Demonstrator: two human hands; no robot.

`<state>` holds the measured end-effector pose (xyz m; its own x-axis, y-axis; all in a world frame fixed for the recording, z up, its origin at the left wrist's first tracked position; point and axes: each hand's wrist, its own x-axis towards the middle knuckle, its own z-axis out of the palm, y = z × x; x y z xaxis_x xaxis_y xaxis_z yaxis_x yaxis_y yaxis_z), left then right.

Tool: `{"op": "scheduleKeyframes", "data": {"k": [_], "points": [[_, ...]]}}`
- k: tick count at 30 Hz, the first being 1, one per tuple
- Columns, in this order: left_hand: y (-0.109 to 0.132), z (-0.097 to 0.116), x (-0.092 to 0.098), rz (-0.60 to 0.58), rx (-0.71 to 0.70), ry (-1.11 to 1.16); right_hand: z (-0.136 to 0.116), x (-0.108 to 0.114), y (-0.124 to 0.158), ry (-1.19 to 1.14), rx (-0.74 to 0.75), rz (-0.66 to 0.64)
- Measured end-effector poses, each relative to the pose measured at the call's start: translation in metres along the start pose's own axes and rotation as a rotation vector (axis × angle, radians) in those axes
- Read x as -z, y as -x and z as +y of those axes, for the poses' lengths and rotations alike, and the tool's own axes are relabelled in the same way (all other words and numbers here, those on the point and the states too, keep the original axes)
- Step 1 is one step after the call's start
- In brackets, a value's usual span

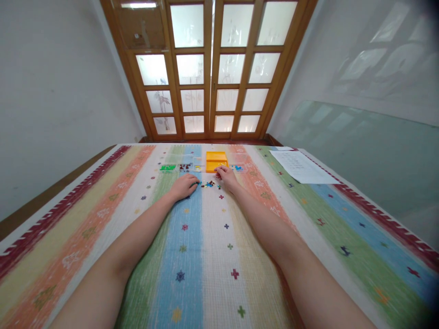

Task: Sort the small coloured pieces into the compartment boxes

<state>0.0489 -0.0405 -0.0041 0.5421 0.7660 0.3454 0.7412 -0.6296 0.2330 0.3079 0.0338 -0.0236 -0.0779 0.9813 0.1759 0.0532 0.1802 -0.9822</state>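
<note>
A small mixed pile of coloured pieces [208, 184] lies on the tablecloth between my two hands; they are too small to name. My left hand [185, 186] rests on the cloth at the pile's left side, its fingers curled together, with small dark specks by the tips. Over the front right corner of an open yellow box [216, 156] is my right hand [227, 177], its fingers pinched. Whatever the fingertips hold, if anything, is hidden. Green pieces [168, 167], dark brown pieces [184, 167] and blue pieces [236, 167] sit in clear boxes beside the yellow one.
A striped tablecloth [185, 292] covers the long table. Printed white sheets of paper [302, 167] lie at the right. A glass board [356, 155] leans along the right wall, and wooden doors with glass panes [211, 68] stand beyond the far edge.
</note>
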Motion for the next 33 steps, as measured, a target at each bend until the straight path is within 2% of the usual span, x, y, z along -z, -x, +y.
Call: {"op": "scheduleKeyframes", "data": {"k": [8, 26, 33], "points": [[-0.001, -0.003, -0.002, 0.013, 0.005, 0.095, -0.002, 0.000, 0.001, 0.015, -0.016, -0.002], [-0.003, -0.007, -0.006, 0.040, -0.002, 0.123, 0.003, 0.002, -0.001, 0.030, 0.023, -0.020], [-0.004, -0.018, -0.008, 0.240, 0.163, 0.220, 0.003, 0.001, -0.002, 0.033, 0.021, -0.019]]}}
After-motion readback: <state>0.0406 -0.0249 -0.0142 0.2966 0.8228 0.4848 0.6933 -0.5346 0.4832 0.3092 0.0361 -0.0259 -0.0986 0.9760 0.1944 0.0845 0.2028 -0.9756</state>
